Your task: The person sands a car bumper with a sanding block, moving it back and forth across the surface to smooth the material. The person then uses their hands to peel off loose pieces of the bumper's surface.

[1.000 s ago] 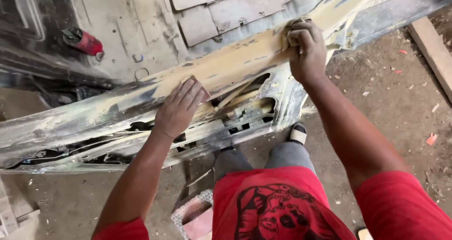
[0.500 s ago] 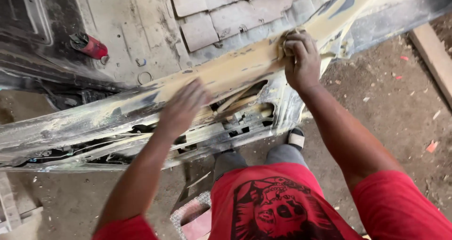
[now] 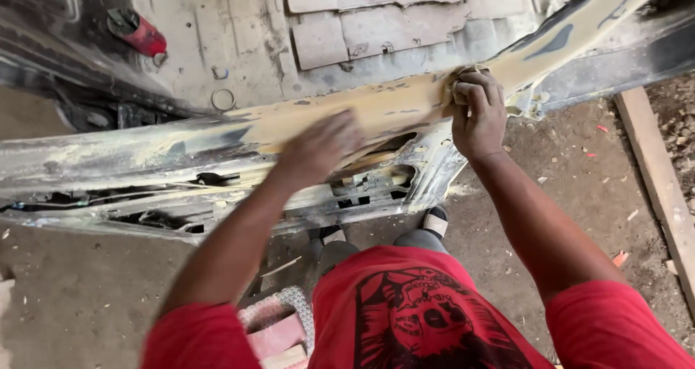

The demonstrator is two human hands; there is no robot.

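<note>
Yellow-filler-coated, dusty car body sill [image 3: 376, 108], long and curved: right hand [image 3: 478, 112] in closed grip pressing folded sandpaper [image 3: 457, 79] on its ridge; blurred left hand [image 3: 318, 148] flat, open, resting on filler.

Red canister [image 3: 137, 31]: far left, lying tilted on the dusty grey panel; a cylinder-shaped container with a red body and a dark end towards the far left; any label on it is too small to make out.
Other packages: none to be seen.
Labels: none can be made out on any surface.
Signs: none in view.
Screens: none in view.
Printed picture [image 3: 427, 325]: near, centre-right, on the front of the person's red shirt; a dark figure design on red, not a label or sign.
</note>
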